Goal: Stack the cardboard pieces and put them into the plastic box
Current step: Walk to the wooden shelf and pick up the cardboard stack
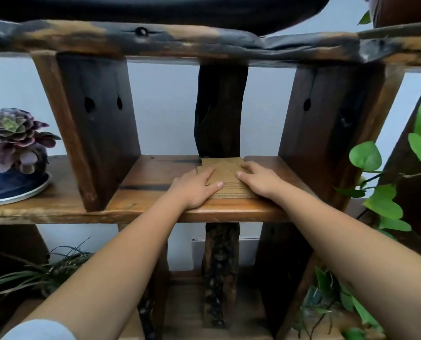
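Observation:
A stack of several brown cardboard pieces [225, 173] lies on the middle wooden shelf [155, 177], in the compartment between two dark uprights. The top pieces sit slightly askew. My left hand [196, 187] presses against the stack's left side, fingers resting on top. On the stack's right side lies my right hand [259, 179], its fingers curled over the top pieces. Both hands clasp the stack between them. No plastic box is in view.
A purple succulent in a blue pot [13, 153] on a saucer stands at the shelf's left end. Green leafy vines [386, 192] hang at the right. Thick wooden uprights [99, 128] flank the compartment, with a central post [220, 111] behind the stack. Grassy plant [40, 271] below left.

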A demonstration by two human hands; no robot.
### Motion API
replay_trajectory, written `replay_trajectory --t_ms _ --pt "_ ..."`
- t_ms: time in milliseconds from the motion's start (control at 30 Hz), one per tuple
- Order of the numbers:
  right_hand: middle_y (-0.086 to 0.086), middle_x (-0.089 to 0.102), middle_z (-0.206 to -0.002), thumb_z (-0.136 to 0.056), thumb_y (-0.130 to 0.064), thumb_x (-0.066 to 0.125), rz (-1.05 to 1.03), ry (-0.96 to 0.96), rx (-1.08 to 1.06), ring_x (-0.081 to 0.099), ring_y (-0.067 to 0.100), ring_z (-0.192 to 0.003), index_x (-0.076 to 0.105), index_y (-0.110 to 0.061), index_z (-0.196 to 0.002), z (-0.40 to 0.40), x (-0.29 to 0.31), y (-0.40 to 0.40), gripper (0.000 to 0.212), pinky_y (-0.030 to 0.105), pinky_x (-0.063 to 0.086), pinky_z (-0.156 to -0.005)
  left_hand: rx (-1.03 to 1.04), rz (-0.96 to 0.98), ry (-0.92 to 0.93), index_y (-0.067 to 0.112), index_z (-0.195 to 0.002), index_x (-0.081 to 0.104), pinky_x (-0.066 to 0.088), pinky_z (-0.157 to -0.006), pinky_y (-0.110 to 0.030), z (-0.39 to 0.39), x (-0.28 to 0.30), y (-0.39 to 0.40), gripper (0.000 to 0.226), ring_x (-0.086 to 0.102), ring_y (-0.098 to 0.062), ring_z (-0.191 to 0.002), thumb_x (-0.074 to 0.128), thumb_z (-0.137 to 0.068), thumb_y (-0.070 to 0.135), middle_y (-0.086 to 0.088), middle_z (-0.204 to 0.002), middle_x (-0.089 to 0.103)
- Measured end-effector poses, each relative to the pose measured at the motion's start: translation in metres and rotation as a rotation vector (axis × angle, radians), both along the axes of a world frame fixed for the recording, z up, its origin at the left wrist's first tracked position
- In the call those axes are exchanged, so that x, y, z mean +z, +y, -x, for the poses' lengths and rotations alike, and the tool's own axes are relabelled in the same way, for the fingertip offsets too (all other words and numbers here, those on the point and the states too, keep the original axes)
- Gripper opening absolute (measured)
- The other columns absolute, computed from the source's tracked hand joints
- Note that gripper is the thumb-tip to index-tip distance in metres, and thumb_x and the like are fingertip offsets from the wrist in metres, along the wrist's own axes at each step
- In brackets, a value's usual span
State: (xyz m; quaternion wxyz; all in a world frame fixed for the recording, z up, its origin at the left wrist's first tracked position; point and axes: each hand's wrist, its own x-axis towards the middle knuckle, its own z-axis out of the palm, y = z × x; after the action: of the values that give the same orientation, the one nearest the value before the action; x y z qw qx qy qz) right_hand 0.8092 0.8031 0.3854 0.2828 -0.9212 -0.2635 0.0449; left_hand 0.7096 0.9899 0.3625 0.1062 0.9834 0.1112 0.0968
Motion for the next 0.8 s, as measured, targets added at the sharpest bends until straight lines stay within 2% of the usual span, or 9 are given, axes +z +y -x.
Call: replay_trajectory --t_ms 67,133,233,333,400,533,633,700,800 --pt "0.003 0.057 -0.116 -0.086 -0.050 0.059 -0.062 0.136 -0.130 0.057 0.021 -0.095 0.037 -0.024 -0.141 -0.002 0.009 0.008 0.064 0.034 0.046 -0.069 -0.009 -0.007 0.008 0.045 -0.146 0.015 0.032 -0.102 -0.051 0.001 0.000 0.000 0.070 0.038 -0.032 -0.132 0.024 -0.084 0.075 -0.012 -0.150 0.034" --pt "0.003 0.057 -0.102 -0.080 -0.043 0.070 -0.086 0.281 -0.226 0.057 0.021 -0.084 0.043 -0.020 -0.133 -0.005 0.019 0.012 0.064 0.034 0.043 -0.057 -0.013 -0.001 0.015 0.045 -0.147 0.013 0.030 -0.103 -0.052 0.001 0.001 0.000 0.069 0.037 -0.032 -0.133 0.025 -0.084 0.074 -0.012 -0.151 0.032" --pt "0.007 0.065 -0.100 -0.077 -0.035 0.079 -0.179 0.478 -0.242 0.063 0.023 -0.088 0.055 -0.014 -0.116 -0.012 0.025 0.012 0.051 0.033 0.052 -0.065 -0.018 -0.007 0.017 0.044 -0.147 0.012 0.030 -0.104 -0.053 0.002 0.001 0.000 0.069 0.037 -0.032 -0.133 0.024 -0.085 0.073 -0.012 -0.152 0.031" --pt "0.008 0.071 -0.097 -0.079 -0.031 0.078 -0.244 0.583 -0.224 0.069 0.021 -0.084 0.059 -0.014 -0.106 -0.012 0.027 0.011 0.037 0.029 0.052 -0.058 -0.033 0.005 0.012 0.044 -0.148 0.009 0.030 -0.104 -0.053 0.004 0.001 -0.001 0.070 0.037 -0.032 -0.133 0.023 -0.086 0.073 -0.012 -0.153 0.030" --pt "0.010 0.072 -0.097 -0.082 -0.026 0.075 -0.291 0.656 -0.192 0.071 0.023 -0.083 0.058 -0.012 -0.109 -0.010 0.030 0.011 0.035 0.031 0.055 -0.060 -0.045 0.043 -0.009 0.046 -0.147 0.006 0.030 -0.105 -0.052 0.006 0.001 0.000 0.070 0.037 -0.033 -0.133 0.024 -0.085 0.073 -0.012 -0.154 0.027" --pt "0.017 0.070 -0.107 -0.089 -0.010 0.065 -0.416 0.832 -0.101 0.071 0.030 -0.093 0.053 -0.007 -0.121 0.000 0.033 0.009 0.034 0.043 0.059 -0.076 -0.051 0.102 -0.059 0.051 -0.144 0.001 0.032 -0.103 -0.052 0.009 0.000 -0.001 0.069 0.038 -0.039 -0.131 0.027 -0.084 0.073 -0.012 -0.157 0.016" --pt "0.018 0.065 -0.117 -0.086 -0.001 0.066 -0.573 0.800 -0.066 0.068 0.033 -0.100 0.048 -0.010 -0.128 0.008 0.028 0.004 0.046 0.046 0.058 -0.077 -0.059 0.138 -0.090 0.052 -0.143 0.001 0.039 -0.099 -0.049 0.011 0.001 -0.003 0.072 0.041 -0.040 -0.129 0.035 -0.083 0.072 -0.008 -0.159 0.010" --pt "0.017 0.062 -0.120 -0.082 0.005 0.069 -0.673 0.721 -0.045 0.065 0.033 -0.103 0.044 -0.011 -0.130 0.013 0.024 0.003 0.056 0.046 0.058 -0.079 -0.099 0.225 -0.164 0.049 -0.144 0.003 0.036 -0.101 -0.044 0.013 0.001 -0.003 0.074 0.037 -0.036 -0.133 0.041 -0.084 0.068 -0.006 -0.159 0.006" --pt "0.010 0.058 -0.120 -0.079 0.004 0.072 -0.733 0.570 0.043 0.060 0.024 -0.105 0.038 -0.016 -0.129 0.019 0.021 0.001 0.064 0.036 0.055 -0.080 -0.184 0.587 -0.379 0.034 -0.150 0.000 0.021 -0.107 -0.030 0.022 0.005 0.001 0.083 0.027 -0.021 -0.139 0.054 -0.089 0.051 -0.003 -0.156 0.016"
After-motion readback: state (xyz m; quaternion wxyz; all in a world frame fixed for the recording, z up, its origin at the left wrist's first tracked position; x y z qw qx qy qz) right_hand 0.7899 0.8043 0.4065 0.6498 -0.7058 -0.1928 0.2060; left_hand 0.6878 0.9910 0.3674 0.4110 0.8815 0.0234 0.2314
